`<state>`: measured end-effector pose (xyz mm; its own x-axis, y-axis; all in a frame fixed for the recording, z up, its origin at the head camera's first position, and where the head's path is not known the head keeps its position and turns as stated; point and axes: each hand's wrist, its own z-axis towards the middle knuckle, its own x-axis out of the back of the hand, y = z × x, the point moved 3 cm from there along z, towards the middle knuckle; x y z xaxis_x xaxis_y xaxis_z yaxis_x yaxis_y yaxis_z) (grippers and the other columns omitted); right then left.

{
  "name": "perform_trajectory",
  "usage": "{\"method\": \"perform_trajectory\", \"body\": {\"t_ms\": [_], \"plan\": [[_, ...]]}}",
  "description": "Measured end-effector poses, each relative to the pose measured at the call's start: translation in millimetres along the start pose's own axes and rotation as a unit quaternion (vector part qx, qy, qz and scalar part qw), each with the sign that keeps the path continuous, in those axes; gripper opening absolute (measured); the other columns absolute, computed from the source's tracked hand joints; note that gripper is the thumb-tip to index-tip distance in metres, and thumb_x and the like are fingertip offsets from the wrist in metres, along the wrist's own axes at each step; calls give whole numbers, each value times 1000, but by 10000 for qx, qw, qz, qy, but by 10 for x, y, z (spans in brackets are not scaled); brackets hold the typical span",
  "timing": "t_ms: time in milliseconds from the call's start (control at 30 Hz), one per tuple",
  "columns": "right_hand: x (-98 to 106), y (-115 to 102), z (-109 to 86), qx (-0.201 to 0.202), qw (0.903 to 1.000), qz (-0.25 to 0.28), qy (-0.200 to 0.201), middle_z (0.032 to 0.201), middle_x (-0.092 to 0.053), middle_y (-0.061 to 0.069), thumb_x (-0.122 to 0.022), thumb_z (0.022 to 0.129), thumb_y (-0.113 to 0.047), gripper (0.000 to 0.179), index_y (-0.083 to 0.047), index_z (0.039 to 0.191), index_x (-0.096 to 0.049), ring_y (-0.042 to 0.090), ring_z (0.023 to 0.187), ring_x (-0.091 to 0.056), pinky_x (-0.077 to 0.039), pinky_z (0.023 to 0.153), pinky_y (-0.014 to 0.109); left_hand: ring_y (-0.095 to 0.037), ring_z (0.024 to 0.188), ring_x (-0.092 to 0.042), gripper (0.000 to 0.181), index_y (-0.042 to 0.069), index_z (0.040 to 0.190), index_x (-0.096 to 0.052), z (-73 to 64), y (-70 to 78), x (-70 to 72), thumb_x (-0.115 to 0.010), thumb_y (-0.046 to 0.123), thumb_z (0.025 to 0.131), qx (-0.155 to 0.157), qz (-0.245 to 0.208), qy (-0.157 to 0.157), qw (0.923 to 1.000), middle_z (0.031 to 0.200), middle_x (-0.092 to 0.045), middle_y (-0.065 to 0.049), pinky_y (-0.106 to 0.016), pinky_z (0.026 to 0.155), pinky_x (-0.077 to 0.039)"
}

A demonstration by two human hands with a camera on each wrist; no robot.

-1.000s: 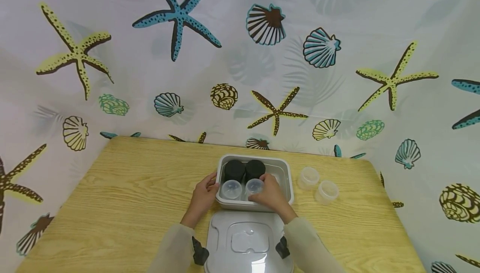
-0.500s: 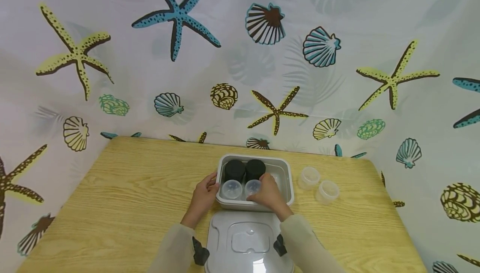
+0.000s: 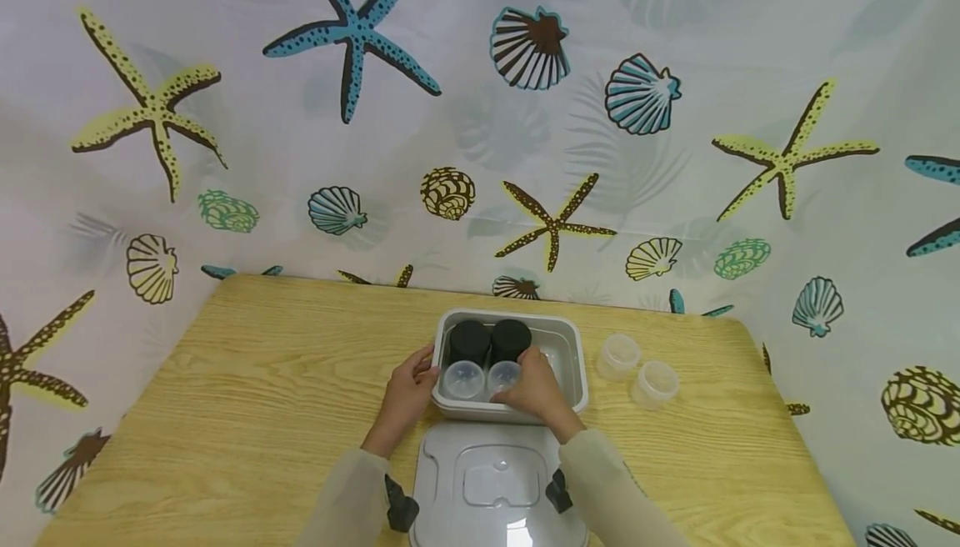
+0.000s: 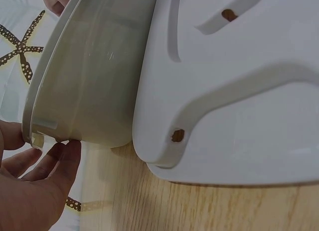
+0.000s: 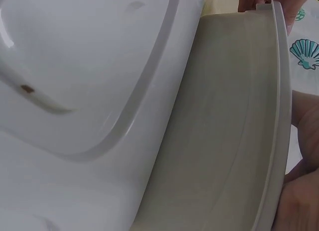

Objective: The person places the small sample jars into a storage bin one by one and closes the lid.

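Observation:
A white plastic box (image 3: 581, 368) stands on the table. Inside it, two black round containers, one on the left (image 3: 469, 338) and one beside it (image 3: 511, 338), sit at the back. A clear plastic cup (image 3: 463, 380) stands at the front left. My left hand (image 3: 408, 393) grips the box's left edge, with the thumb at the rim and fingertips under it in the left wrist view. My right hand (image 3: 537, 384) reaches into the box and holds a second clear cup (image 3: 502, 374) beside the first. In the right wrist view, the box wall (image 5: 214, 121) hides that cup.
The white lid (image 3: 498, 484) lies on the table directly in front of the box, under my forearms. Two more clear cups, one farther back (image 3: 618, 357) and one nearer (image 3: 656, 384), stand right of the box. A patterned curtain (image 3: 420, 138) hangs behind the table (image 3: 262, 397).
My right hand has shifted the second clear cup slightly left, closer to the first one. The left hand keeps its place on the box edge.

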<state>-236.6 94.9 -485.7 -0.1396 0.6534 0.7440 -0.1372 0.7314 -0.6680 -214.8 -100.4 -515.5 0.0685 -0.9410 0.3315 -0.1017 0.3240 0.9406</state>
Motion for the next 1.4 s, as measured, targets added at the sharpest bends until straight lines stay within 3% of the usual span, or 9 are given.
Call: {"method": "perform_trajectory", "body": {"t_ms": [500, 1400], "plan": [[22, 26, -10, -75, 9999, 52, -129, 103, -55, 24, -88, 62, -19, 68, 11, 109, -49, 35, 98, -54, -48, 88, 47, -37, 116, -58, 44, 2, 140, -44, 11, -12, -12, -49, 6, 97, 12, -68, 11, 10000, 128, -57, -25, -46, 95, -49], [155, 77, -64, -197, 9997, 124, -83, 98, -55, 21, -83, 66, -18, 57, 9, 102, -49, 27, 87, -52, -46, 77, 39, -38, 119, -55, 45, 2, 142, -42, -4, 17, -10, -48, 7, 98, 84, -44, -85, 9999, 131, -54, -26, -48, 98, -47]]}}
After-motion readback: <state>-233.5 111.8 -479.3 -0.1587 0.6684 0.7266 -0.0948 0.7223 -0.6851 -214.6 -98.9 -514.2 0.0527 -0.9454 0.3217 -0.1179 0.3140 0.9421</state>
